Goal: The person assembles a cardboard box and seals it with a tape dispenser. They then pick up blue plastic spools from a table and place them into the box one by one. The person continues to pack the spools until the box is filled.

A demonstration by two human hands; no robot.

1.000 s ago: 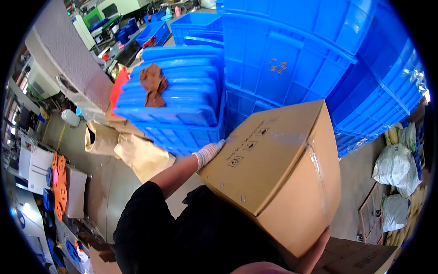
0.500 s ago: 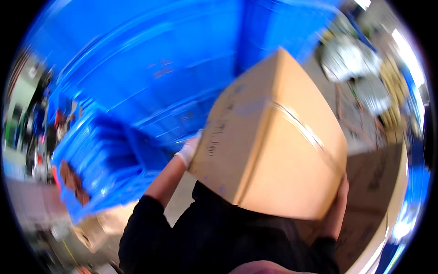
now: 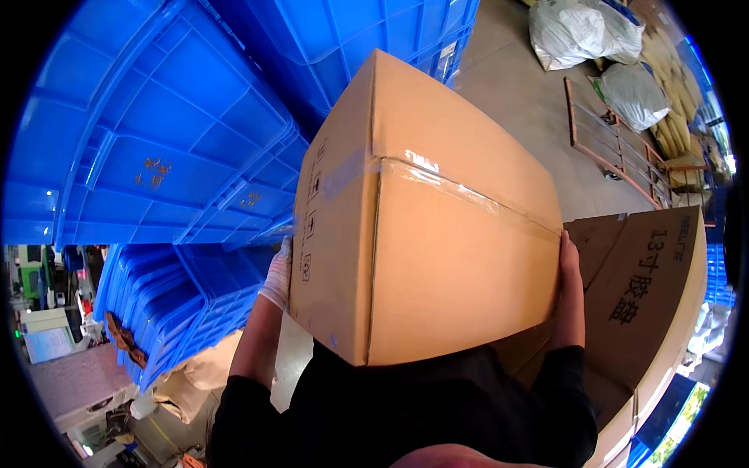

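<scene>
The box [image 3: 460, 249] is between the two hands, in front of the black shirt [image 3: 406, 409]. The left hand [image 3: 278, 274], in a white glove, is pressed to its printed side; the right hand [image 3: 570, 261] is laid against the opposite side, near the end of the clear tape [image 3: 456, 187]. So both hands are holding the box, same as one second ago, but the right hand was then at a lower corner and now it is higher on the side.

The box has turned in the view: before, its printed face was broad and seen from above; now this face is narrow at left, and the taped face looks to the camera.

The whole view has also swung to the right. The tall blue crates [image 3: 179, 148] moved from the top middle to the left, and the stacked blue crates with the brown cloth [image 3: 125, 341] went to the lower left. The big open carton [image 3: 624, 304], of which only a part was visible, now shows much more at right, below the metal cart [image 3: 620, 144].
</scene>
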